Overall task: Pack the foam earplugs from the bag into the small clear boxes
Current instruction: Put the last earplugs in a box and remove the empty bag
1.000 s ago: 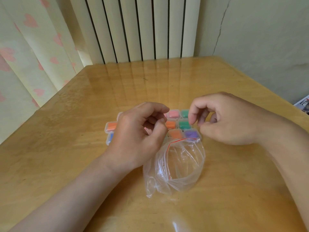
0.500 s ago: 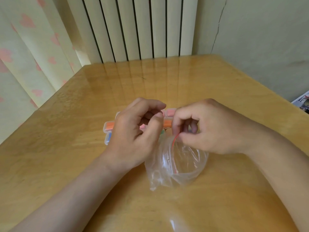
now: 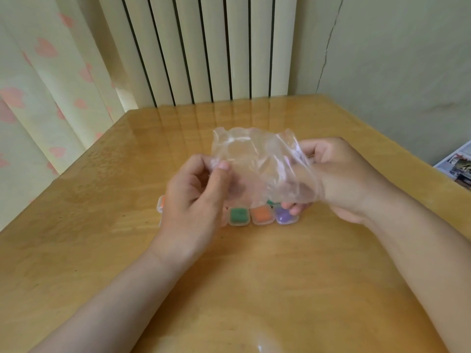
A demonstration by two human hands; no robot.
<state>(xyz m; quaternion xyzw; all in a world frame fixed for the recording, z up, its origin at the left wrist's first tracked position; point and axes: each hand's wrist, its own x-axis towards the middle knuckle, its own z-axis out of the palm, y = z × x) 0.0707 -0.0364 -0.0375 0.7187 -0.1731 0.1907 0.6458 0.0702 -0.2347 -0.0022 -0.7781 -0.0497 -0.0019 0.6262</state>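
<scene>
The clear, crumpled bag (image 3: 254, 154) is held above the table (image 3: 254, 276), left hand (image 3: 193, 202) pinching its 9 o'clock edge, right hand (image 3: 339, 179) gripping its 3 o'clock side; filled boxes (image 3: 262, 217) sit at its 6 o'clock.

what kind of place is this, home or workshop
Most likely a room in a home: a glossy wooden table stands before what looks like a ribbed radiator, with a heart-patterned curtain on the left.

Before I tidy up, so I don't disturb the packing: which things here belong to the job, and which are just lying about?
Job: clear bag, held by left hand and right hand; small clear boxes holding green, orange, purple earplugs.
Lying about: printed paper at far right.
</scene>
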